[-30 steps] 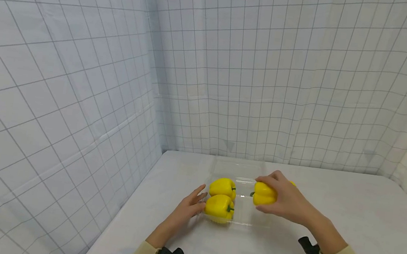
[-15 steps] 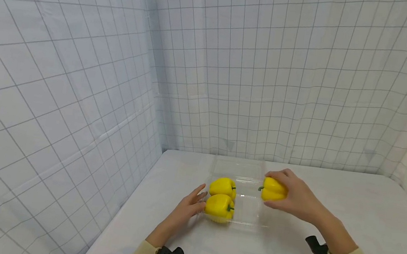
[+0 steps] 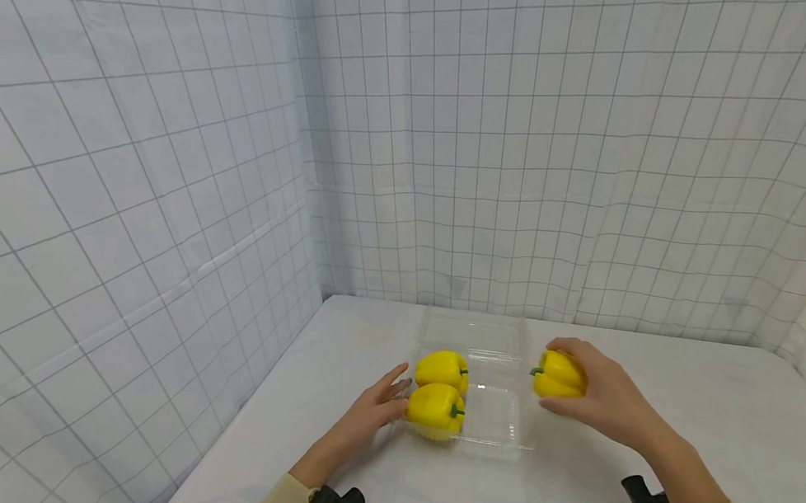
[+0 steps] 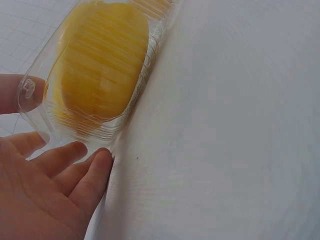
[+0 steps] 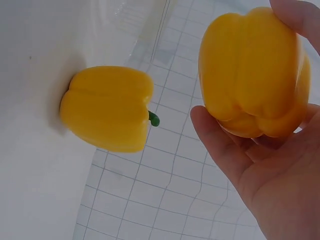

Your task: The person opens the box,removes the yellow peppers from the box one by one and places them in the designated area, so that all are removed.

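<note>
A clear plastic clamshell box (image 3: 494,415) lies on the white table with its lid folded back. Two yellow bell peppers sit in its left half: a rear one (image 3: 443,369) and a front one (image 3: 435,409), both stems to the right. My left hand (image 3: 371,414) touches the box's left end, fingers loosely extended; in the left wrist view, its fingertips meet the ribbed plastic. To the right of the box, my right hand (image 3: 606,395) grips another yellow bell pepper (image 3: 559,375) between thumb and fingers, stem pointing left.
In the right wrist view, one more yellow bell pepper (image 5: 107,107) with a green stem lies on the table; the right hand hides it in the head view. The transparent lid (image 3: 473,332) extends behind the box. Gridded white curtains (image 3: 472,168) enclose the table (image 3: 714,403).
My right hand has moved rightward with the bell pepper, from over the box's right part to beyond its right edge. The left hand and the two peppers in the box stay put.
</note>
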`<move>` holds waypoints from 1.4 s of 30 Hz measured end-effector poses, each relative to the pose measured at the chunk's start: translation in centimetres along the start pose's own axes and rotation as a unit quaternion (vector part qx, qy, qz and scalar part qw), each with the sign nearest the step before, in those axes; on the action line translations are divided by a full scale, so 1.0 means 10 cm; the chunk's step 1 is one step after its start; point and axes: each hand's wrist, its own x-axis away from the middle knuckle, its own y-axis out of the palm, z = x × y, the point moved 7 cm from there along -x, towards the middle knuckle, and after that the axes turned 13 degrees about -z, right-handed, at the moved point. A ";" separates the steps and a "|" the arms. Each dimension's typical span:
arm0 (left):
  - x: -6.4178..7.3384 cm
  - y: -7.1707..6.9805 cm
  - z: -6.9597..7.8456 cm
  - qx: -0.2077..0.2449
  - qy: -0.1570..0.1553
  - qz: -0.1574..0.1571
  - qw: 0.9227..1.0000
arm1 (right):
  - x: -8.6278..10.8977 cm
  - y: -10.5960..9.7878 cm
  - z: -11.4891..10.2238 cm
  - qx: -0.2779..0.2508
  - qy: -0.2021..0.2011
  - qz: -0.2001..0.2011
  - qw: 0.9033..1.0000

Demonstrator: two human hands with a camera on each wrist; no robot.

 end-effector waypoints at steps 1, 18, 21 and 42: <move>0.00 0.00 0.00 -0.001 0.003 -0.001 1.000 | 0.01 0.00 0.01 0.000 0.002 0.001 1.000; -0.01 -0.01 0.00 0.001 -0.002 0.004 1.000 | 0.18 -0.01 0.19 0.007 0.033 0.011 0.999; -0.02 -0.01 0.01 0.002 0.001 0.002 1.000 | 0.21 0.00 0.23 0.013 0.040 0.012 0.999; 0.00 -0.01 0.01 0.008 0.000 0.004 1.000 | 0.41 0.21 0.40 -0.027 0.051 0.001 0.998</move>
